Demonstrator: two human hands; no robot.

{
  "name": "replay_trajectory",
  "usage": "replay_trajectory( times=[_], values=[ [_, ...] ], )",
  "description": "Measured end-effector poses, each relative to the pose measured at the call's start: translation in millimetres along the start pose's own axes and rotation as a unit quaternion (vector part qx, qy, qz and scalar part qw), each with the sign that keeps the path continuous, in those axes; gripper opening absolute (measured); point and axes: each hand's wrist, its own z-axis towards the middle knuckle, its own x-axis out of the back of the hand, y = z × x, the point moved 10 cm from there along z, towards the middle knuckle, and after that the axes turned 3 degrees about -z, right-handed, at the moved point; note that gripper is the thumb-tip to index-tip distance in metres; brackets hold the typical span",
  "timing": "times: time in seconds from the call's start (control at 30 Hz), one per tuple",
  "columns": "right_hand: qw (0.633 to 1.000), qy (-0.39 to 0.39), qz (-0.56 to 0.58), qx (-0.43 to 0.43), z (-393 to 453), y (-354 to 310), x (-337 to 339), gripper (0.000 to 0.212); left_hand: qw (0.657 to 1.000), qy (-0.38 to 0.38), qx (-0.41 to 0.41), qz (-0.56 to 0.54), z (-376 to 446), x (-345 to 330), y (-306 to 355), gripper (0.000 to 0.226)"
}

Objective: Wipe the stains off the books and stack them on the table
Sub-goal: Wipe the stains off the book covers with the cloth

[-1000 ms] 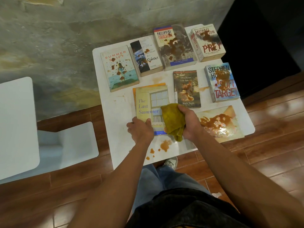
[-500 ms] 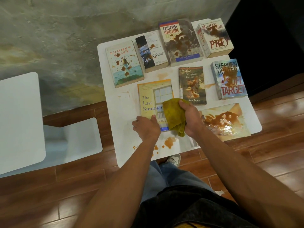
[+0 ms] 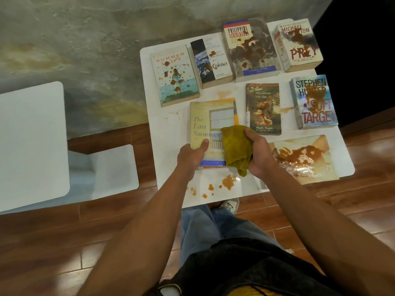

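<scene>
**Yellow cover nearly clean: press flat, wipe outward**

"The Last Summer" [image 3: 210, 127] lies near the table's [image 3: 171, 133] front edge. Left hand [image 3: 190, 155] pins its lower corner, thumb on top; right hand [image 3: 257, 155] bunches the olive cloth [image 3: 236, 148]. Firm strokes should work best.

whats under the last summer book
Another book lies under The Last Summer book: orange edges show at its top right and bottom. Its cover is hidden.
</scene>
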Motion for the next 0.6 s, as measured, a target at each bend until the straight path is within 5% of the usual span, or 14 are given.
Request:
replay_trajectory(
  times=[0.3,0.6],
  values=[
    [1.000,-0.005,0.012,-0.012,-5,-4,-2,0.039,0.999,-0.021,-0.022,-0.044,-7,-5,1,0.045],
    [0.995,-0.038,0.091,0.005,-7,-29,-2,0.046,0.988,-0.030,-0.145,-0.052,-16,25,25,0.042]
  ],
)
